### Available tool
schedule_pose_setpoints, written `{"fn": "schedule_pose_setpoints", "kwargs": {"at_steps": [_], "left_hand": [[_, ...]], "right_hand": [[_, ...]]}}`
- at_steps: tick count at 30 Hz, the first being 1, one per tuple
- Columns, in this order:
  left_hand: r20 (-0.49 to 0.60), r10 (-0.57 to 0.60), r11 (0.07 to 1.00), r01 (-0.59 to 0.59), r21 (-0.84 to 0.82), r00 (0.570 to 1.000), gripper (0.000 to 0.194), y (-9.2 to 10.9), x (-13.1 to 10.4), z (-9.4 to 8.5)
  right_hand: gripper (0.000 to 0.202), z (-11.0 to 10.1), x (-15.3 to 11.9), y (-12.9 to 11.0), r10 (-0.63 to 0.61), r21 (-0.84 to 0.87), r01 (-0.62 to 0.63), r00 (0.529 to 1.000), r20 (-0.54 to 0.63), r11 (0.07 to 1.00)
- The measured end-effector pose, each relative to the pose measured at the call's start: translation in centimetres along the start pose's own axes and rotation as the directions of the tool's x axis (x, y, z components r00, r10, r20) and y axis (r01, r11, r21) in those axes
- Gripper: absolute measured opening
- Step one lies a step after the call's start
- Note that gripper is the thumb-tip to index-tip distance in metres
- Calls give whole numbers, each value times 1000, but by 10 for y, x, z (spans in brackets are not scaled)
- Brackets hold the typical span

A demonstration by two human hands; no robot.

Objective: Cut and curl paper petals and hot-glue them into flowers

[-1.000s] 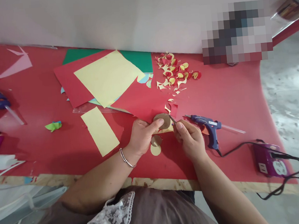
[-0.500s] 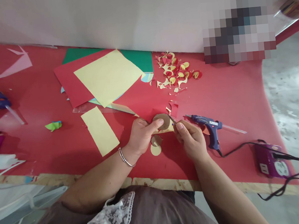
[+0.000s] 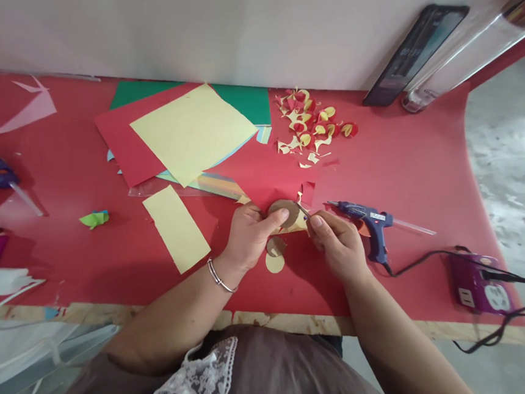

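A round brown disc (image 3: pixel 290 213) lies over a piece of pale yellow paper (image 3: pixel 300 223), and my left hand (image 3: pixel 251 231) grips both, its thumb pressed on the disc. Between the fingers of my right hand (image 3: pixel 337 239) is a thin dark tool (image 3: pixel 303 210), perhaps a pen, whose tip meets the disc's right edge. Just below, on the red table, a smaller brown disc (image 3: pixel 275 246) partly overlaps a pale yellow paper circle (image 3: pixel 275 263).
A blue glue gun (image 3: pixel 370 224) lies right of my hands, its cable near a purple power block (image 3: pixel 476 282). Coloured sheets (image 3: pixel 193 135), a yellow strip (image 3: pixel 177 229) and red-yellow paper pieces (image 3: pixel 314 125) lie around. A phone (image 3: pixel 415 52) leans at the back right.
The view has shifted slightly. Both hands keep nearly the same grip, and the dark tool stays at the disc's right edge. The phone, blurred out before, now shows clearly.
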State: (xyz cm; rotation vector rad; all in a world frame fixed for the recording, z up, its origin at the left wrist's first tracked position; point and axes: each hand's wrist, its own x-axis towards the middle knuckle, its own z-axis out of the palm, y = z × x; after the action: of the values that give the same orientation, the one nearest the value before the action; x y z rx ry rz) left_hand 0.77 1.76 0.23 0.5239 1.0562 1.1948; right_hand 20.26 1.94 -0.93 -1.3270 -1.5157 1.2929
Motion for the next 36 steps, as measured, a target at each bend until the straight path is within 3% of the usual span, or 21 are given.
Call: {"fn": "schedule_pose_setpoints", "kwargs": {"at_steps": [3, 6, 9, 21, 25, 30, 36], "left_hand": [[26, 97, 993, -99, 72, 995, 39, -1, 1, 0], [-10, 125, 992, -125, -7, 992, 40, -1, 2, 2], [-4, 134, 989, -134, -70, 991, 43, 0, 1, 4], [8, 132, 991, -132, 8, 991, 29, -2, 5, -2], [94, 146, 986, -152, 67, 985, 29, 4, 4, -3], [137, 94, 995, -97, 21, 986, 35, 4, 8, -4], [72, 17, 997, -12, -73, 997, 43, -2, 14, -3]], "right_hand": [[55, -1, 1, -1, -11, -31, 11, 1000, -3, 999], [56, -1, 1, -1, -20, -58, 20, 1000, -9, 998], [56, -2, 1, 0, -23, -62, 22, 1000, -12, 998], [57, -5, 2, -4, -45, -95, 44, 999, -6, 994], [58, -7, 3, -7, -80, -114, 78, 997, -9, 990], [58, -9, 5, -4, -96, -140, 94, 995, -6, 986], [56, -8, 5, 1, -85, -70, 84, 996, -11, 994]]}}
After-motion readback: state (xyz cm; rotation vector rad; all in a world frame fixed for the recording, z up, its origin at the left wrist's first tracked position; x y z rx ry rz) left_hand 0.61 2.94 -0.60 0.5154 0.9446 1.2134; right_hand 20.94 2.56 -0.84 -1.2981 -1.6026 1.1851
